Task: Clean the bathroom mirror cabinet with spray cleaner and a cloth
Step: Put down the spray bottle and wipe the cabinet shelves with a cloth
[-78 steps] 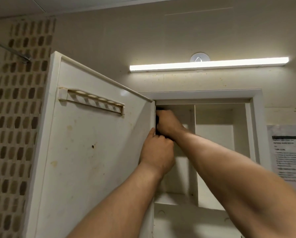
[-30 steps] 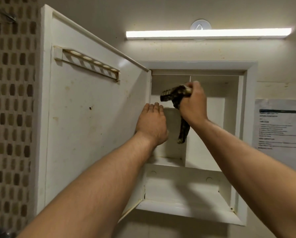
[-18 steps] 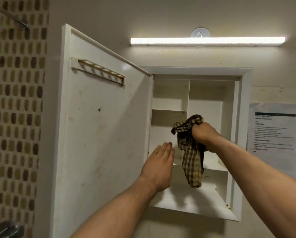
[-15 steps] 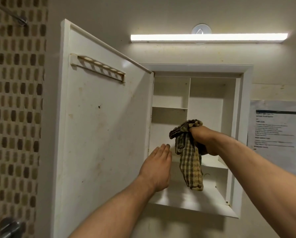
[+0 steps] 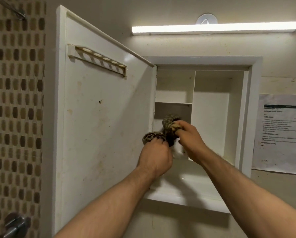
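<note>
My left hand (image 5: 155,158) and right hand (image 5: 191,141) each gripped the crumpled brown-checked cloth (image 5: 169,118); I judged folding it into a flat, clean pad would wipe best.

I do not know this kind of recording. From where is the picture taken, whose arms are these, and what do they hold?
There is no machine here: a person wears one camera on the head, so you look forward along their own arms. The left hand and the right hand both grip a checked cloth, bunched between them, before an open white wall cabinet. Its door is swung out to the left and bears stains and a small rack near the top. Above shines a strip light; on the right wall hangs a printed sheet. No spray bottle is in view.
</note>
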### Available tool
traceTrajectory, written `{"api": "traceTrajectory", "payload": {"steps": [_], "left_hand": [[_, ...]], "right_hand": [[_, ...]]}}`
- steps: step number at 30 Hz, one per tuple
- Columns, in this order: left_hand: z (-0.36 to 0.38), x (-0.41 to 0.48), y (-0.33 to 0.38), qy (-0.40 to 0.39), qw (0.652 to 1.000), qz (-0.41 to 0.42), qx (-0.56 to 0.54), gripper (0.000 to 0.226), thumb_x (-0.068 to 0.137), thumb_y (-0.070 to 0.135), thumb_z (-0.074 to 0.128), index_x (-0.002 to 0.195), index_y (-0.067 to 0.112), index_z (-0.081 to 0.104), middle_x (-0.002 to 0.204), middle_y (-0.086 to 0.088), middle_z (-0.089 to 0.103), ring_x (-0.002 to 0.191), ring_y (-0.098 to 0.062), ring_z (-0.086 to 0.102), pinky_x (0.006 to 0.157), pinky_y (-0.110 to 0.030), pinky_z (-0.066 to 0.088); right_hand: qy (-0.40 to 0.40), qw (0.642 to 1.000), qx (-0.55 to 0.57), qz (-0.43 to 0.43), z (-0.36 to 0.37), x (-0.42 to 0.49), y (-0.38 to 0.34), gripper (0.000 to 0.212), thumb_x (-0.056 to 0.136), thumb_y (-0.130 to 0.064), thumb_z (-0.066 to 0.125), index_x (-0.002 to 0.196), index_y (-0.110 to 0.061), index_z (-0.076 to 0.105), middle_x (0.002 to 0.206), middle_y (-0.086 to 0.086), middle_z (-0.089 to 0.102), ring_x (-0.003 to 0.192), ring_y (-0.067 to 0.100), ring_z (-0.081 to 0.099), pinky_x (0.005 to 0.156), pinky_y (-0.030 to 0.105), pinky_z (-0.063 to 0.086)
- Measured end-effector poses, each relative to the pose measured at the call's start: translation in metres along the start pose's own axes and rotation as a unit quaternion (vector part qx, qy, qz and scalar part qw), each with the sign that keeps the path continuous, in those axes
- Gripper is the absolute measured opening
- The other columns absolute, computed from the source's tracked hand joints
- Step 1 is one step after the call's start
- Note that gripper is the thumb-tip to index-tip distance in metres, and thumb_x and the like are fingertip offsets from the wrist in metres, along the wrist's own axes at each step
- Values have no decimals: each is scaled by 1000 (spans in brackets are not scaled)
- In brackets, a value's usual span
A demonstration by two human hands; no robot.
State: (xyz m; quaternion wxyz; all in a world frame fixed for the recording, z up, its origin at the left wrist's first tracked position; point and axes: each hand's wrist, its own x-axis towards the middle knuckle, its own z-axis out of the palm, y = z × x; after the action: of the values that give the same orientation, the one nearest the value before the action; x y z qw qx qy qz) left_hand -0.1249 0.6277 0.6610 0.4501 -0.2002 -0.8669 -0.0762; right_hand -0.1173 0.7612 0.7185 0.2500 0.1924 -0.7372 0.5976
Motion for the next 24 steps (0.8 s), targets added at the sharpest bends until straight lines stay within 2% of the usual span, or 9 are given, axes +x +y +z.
{"api": "traceTrajectory", "payload": {"steps": [2, 4, 6, 9, 12, 15, 18, 21, 24], "left_hand": [[-8, 8, -9, -16, 997, 49, 63, 35, 93, 28, 47, 114, 16, 72, 112, -5, 71, 105, -24, 60, 92, -37, 45], [-13, 14, -15, -36, 984, 121, 124, 39, 92, 29, 48, 119, 16, 73, 117, -5, 71, 116, -25, 57, 109, -41, 38], [-15, 18, -17, -61, 969, 173, 165, 39, 94, 33, 47, 117, 16, 74, 117, -5, 69, 120, -25, 53, 115, -43, 31], [-17, 22, -22, -72, 958, 211, 179, 37, 94, 31, 47, 119, 15, 70, 118, -7, 66, 120, -26, 52, 116, -41, 29], [-14, 17, -27, -67, 952, 210, 212, 53, 94, 32, 47, 138, 4, 55, 140, -17, 55, 138, -32, 41, 127, -44, 17], [-8, 13, -25, -121, 950, 131, 255, 70, 103, 40, 32, 158, -3, 25, 167, -24, 20, 157, -37, 9, 128, -45, -4], [0, 13, -17, -192, 915, 109, 337, 79, 106, 58, 24, 158, -2, 25, 168, -25, 12, 158, -38, -3, 122, -50, -18], [6, 14, -16, -213, 890, 116, 385, 78, 104, 61, 34, 155, 2, 35, 166, -24, 23, 157, -42, 2, 122, -55, -19], [10, 14, -17, -197, 897, 119, 377, 59, 104, 41, 47, 148, 1, 48, 161, -27, 33, 155, -44, 14, 119, -57, -19]], "right_hand": [[-86, 990, -106, -42, -8, -4, 7, 10, 81, -24, 66, 89, -25, 73, 91, -3, 73, 92, 19, 68, 83, 39, 58], [-94, 984, -144, -40, -13, -4, 6, 22, 72, -41, 76, 87, -27, 68, 86, -3, 72, 82, 18, 69, 77, 46, 62], [-89, 990, -108, -1, -13, -3, 3, 36, 68, -45, 85, 94, -30, 64, 90, -1, 71, 79, 19, 71, 62, 43, 63], [-55, 993, -99, 38, -6, 5, 0, 56, 76, -33, 84, 125, -33, 56, 106, -3, 66, 83, 21, 72, 54, 30, 59], [37, 994, -82, 64, 3, 20, 3, 37, 88, -12, 65, 122, -25, 62, 105, 5, 68, 75, 23, 72, 52, 32, 60], [131, 988, 4, 81, 24, 39, 5, 33, 93, -4, 59, 119, -23, 61, 113, 7, 68, 87, 25, 72, 73, 42, 64], [173, 983, -54, 11, 44, 60, 5, 52, 93, -3, 58, 142, -16, 49, 137, 9, 57, 120, 27, 59, 104, 37, 50], [96, 973, -194, -83, 54, 74, 12, 58, 92, 1, 53, 148, -13, 46, 140, 12, 49, 122, 27, 55, 96, 23, 40], [-8, 927, -333, -173, 51, 85, 26, 58, 94, -7, 54, 150, -21, 46, 135, 4, 54, 116, 23, 57, 90, 23, 42]]}}
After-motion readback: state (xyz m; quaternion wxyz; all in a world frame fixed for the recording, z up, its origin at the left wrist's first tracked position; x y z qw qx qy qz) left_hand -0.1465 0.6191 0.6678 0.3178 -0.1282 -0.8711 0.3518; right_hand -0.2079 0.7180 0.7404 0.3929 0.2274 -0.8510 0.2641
